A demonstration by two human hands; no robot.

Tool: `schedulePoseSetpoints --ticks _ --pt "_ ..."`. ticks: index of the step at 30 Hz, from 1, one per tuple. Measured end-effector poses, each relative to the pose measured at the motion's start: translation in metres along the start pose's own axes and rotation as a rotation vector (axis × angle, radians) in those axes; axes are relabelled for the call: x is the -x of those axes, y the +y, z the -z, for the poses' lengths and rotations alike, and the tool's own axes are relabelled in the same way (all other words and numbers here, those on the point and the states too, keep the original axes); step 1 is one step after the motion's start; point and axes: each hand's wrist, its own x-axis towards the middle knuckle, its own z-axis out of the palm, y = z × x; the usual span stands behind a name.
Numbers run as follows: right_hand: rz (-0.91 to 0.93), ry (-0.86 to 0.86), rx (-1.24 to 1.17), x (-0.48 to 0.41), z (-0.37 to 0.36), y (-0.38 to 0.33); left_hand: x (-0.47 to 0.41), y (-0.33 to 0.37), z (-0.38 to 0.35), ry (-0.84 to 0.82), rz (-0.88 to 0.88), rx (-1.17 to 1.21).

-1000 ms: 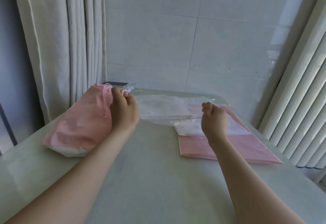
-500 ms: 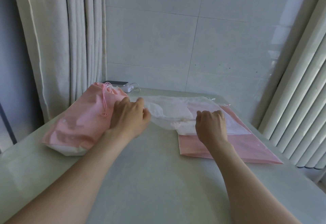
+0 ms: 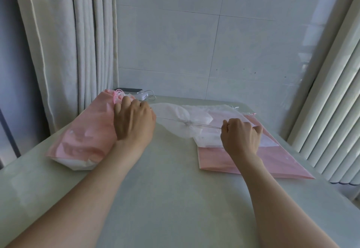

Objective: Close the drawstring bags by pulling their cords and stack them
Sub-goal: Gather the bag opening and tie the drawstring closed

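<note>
White cord [image 3: 208, 126], thin and taut. The right hand [image 3: 241, 136] has it pinched, fingers [image 3: 227, 128] clenched round the end, cord running left from them to the bag. The left hand [image 3: 134, 123] is curled too, knuckles up. Its grip is hidden, but a second thin line runs out of it to the gather, so probably the other cord end (not certain).

The white bag [image 3: 171, 113] lies on the table [image 3: 175, 189] between the two hands. Its mouth is drawn to a tight gather roughly midway, with fabric fanning out either side. The right part lies over the flat pile [image 3: 272, 160] of unclosed bags, white on pink. The left hand rests against the plump pink stack [image 3: 85, 128].

Handling, by the look of it: light, sheer, soft, no stiffness. It likely slides on the smooth top, so the pull wants opposing tension or the bag just drags. The cord is thin and looks slick, so pinch it hard near the end. Don't yank, the channel fabric looks tearable. To stack, take the body below the gather, not the cord.

Phone [image 3: 128, 90] and charger [image 3: 141, 96] are at the back, behind the stack.
</note>
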Motion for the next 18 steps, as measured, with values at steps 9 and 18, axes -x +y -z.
schedulePoseSetpoints --ticks 9,18 --pt "0.085 -0.197 -0.352 0.008 0.003 -0.011 0.008 0.005 0.001 -0.125 -0.076 0.097" --pt "0.191 -0.205 0.085 0.009 0.003 -0.014 0.010 0.007 0.007 -0.090 -0.051 0.006"
